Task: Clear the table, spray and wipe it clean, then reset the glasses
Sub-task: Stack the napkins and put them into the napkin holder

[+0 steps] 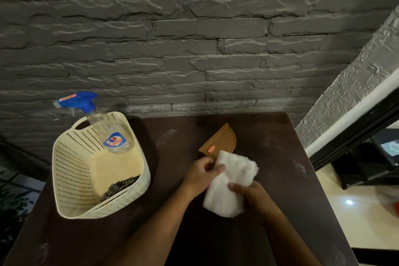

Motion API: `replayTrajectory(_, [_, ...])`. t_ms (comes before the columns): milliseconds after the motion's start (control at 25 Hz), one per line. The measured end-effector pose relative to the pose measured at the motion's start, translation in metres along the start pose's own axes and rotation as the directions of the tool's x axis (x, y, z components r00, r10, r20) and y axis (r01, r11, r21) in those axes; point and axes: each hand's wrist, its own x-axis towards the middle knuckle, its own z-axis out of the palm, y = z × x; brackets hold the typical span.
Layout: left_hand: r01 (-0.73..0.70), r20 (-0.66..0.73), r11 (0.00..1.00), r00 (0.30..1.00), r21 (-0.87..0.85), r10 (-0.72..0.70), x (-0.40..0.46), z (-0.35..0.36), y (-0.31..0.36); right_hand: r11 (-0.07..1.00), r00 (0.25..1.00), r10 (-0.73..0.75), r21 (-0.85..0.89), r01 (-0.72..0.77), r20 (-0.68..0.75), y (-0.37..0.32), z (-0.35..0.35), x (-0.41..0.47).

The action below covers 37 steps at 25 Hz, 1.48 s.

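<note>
A white cloth (232, 181) is held above the dark brown table (269, 179) between both hands. My left hand (203, 174) pinches its upper left edge, thumb on top. My right hand (252, 198) grips its lower right part. Just behind the cloth lies a brown half-round woven tray (220, 140) with an orange label. A clear spray bottle (108, 134) with a blue trigger head leans in the far corner of the cream perforated basket (71, 170) at the table's left. No glasses are in view.
A dark striped cloth (121, 185) lies in the basket's bottom. A grey stone wall (194, 49) stands right behind the table. Faint smears mark the tabletop. To the right the table's edge drops to a glossy floor and a black shelf unit (367, 157).
</note>
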Motion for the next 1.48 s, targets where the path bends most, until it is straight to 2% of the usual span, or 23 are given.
replayTrajectory(40, [-0.076, -0.138, 0.978, 0.985, 0.194, 0.104, 0.011, -0.003, 0.005, 1.0, 0.994, -0.008, 0.009, 0.009, -0.113, 0.0, -0.007, 0.001])
replayTrajectory(80, [-0.123, -0.254, 0.907, 0.937, 0.402, 0.239, 0.022, -0.007, 0.01, 1.0, 0.974, -0.009, 0.005, 0.011, -0.228, 0.0, -0.013, 0.001])
replayTrajectory(120, [-0.128, -0.286, 0.796, 0.89, 0.592, 0.355, 0.035, -0.008, 0.016, 1.0, 0.946, -0.01, -0.001, 0.01, -0.325, -0.001, -0.02, 0.002])
replayTrajectory(160, [-0.097, -0.25, 0.679, 0.885, 0.728, 0.394, 0.05, -0.006, 0.02, 1.0, 0.917, -0.013, -0.006, 0.012, -0.399, -0.001, -0.025, 0.003])
replayTrajectory(200, [-0.058, -0.192, 0.584, 0.914, 0.81, 0.357, 0.061, -0.001, 0.026, 1.0, 0.89, -0.011, -0.01, 0.007, -0.457, -0.002, -0.029, 0.003])
replayTrajectory(240, [-0.032, -0.144, 0.536, 0.948, 0.843, 0.283, 0.07, 0.008, 0.03, 1.0, 0.87, -0.009, -0.013, 0.003, -0.493, -0.003, -0.032, 0.002])
replayTrajectory(320, [0.002, -0.113, 0.497, 0.975, 0.868, 0.193, 0.079, 0.021, 0.034, 1.0, 0.854, -0.018, -0.024, 0.006, -0.52, -0.009, -0.033, 0.003])
replayTrajectory(400, [0.008, -0.128, 0.475, 0.967, 0.88, 0.221, 0.084, 0.026, 0.028, 0.999, 0.862, -0.035, -0.023, 0.027, -0.507, -0.016, -0.031, 0.0])
replayTrajectory(440, [0.007, -0.14, 0.492, 0.962, 0.87, 0.233, 0.085, 0.025, 0.025, 0.999, 0.872, -0.049, -0.03, 0.039, -0.486, -0.022, -0.028, -0.004])
replayTrajectory(480, [-0.003, -0.152, 0.554, 0.96, 0.832, 0.234, 0.084, 0.024, 0.022, 0.997, 0.883, -0.07, -0.06, 0.048, -0.465, -0.027, -0.025, -0.008])
replayTrajectory(560, [-0.015, -0.163, 0.752, 0.973, 0.659, 0.161, 0.078, 0.014, 0.02, 0.981, 0.896, -0.149, -0.177, 0.081, -0.418, -0.036, -0.024, -0.013])
replayTrajectory(640, [-0.026, -0.08, 0.879, 0.994, 0.477, 0.073, 0.069, 0.001, 0.01, 0.935, 0.899, -0.229, -0.343, 0.095, -0.374, -0.049, -0.028, -0.016])
replayTrajectory(720, [0.001, 0.056, 0.924, 0.998, 0.384, -0.025, 0.059, -0.013, -0.006, 0.833, 0.888, -0.307, -0.548, 0.076, -0.344, -0.066, -0.031, -0.016])
replayTrajectory(800, [0.038, 0.081, 0.915, 0.994, 0.401, -0.077, 0.052, -0.025, -0.021, 0.64, 0.873, -0.394, -0.768, 0.037, -0.286, -0.084, -0.026, -0.012])
replayTrajectory(880, [0.018, 0.066, 0.883, 0.996, 0.47, -0.056, 0.049, -0.032, -0.026, 0.418, 0.872, -0.457, -0.908, 0.036, -0.176, -0.103, -0.013, -0.008])
replayTrajectory(1000, [-0.031, 0.086, 0.806, 0.996, 0.591, -0.024, 0.048, -0.037, -0.016, 0.155, 0.883, -0.468, -0.98, 0.127, 0.04, -0.122, 0.009, -0.004])
replayTrajectory(1080, [-0.045, 0.098, 0.757, 0.995, 0.652, -0.026, 0.05, -0.04, -0.013, 0.015, 0.861, -0.478, -0.978, 0.206, 0.174, -0.127, 0.02, 0.001])
replayTrajectory(1160, [-0.052, 0.088, 0.719, 0.996, 0.693, -0.013, 0.053, -0.043, -0.009, -0.079, 0.853, -0.467, -0.971, 0.224, 0.234, -0.128, 0.027, 0.006])
replayTrajectory(1240, [-0.059, 0.039, 0.727, 0.998, 0.684, 0.044, 0.049, -0.045, -0.001, -0.146, 0.85, -0.459, -0.966, 0.213, 0.257, -0.129, 0.034, 0.008])
replayTrajectory(1400, [-0.118, -0.08, 0.823, 0.978, 0.556, 0.194, 0.02, -0.054, 0.015, -0.161, 0.835, -0.475, -0.96, 0.229, 0.279, -0.132, 0.032, 0.009])
replayTrajectory(1480, [-0.201, -0.074, 0.833, 0.958, 0.516, 0.277, 0.003, -0.058, 0.025, -0.168, 0.847, -0.454, -0.96, 0.224, 0.277, -0.135, 0.034, 0.008])
